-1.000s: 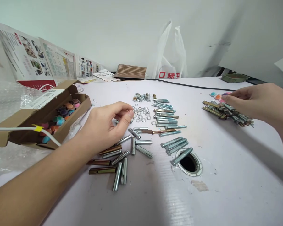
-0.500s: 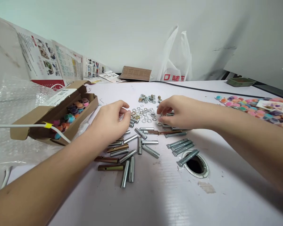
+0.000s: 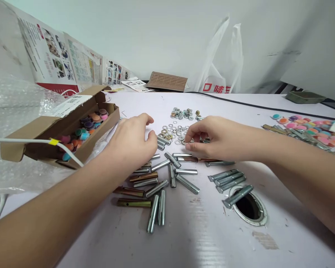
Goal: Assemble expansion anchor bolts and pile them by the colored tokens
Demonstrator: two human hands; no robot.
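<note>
My left hand [image 3: 135, 139] hovers at the left of the loose metal parts, thumb and forefinger apart, with nothing visible between them. Just beyond its thumb are metal sleeves [image 3: 164, 140] and a spread of flat washers [image 3: 169, 137]. My right hand [image 3: 209, 136] is curled at the right edge of the washers, its thumb and forefinger pinching at a washer [image 3: 183, 142]. Its other fingers are partly hidden. Silver and brassy sleeves [image 3: 186, 184] lie scattered nearer to me. Several bolts [image 3: 230, 182] lie to the right. Behind the washers is a group of nuts [image 3: 182, 113].
An open cardboard box [image 3: 100, 136] of colourful caps stands left on bubble wrap [image 3: 16, 111], with a white cable [image 3: 72, 155] across it. Far right are more coloured caps [image 3: 293, 125] and metal pieces. A round hole [image 3: 249, 206] opens in the table beside one bolt. A plastic bag [image 3: 212, 76] stands behind.
The view has shifted, so the table parts appear farther right and slightly larger. My right thumb and forefinger have closed in at a washer; the left hand's fingers have spread a little.
</note>
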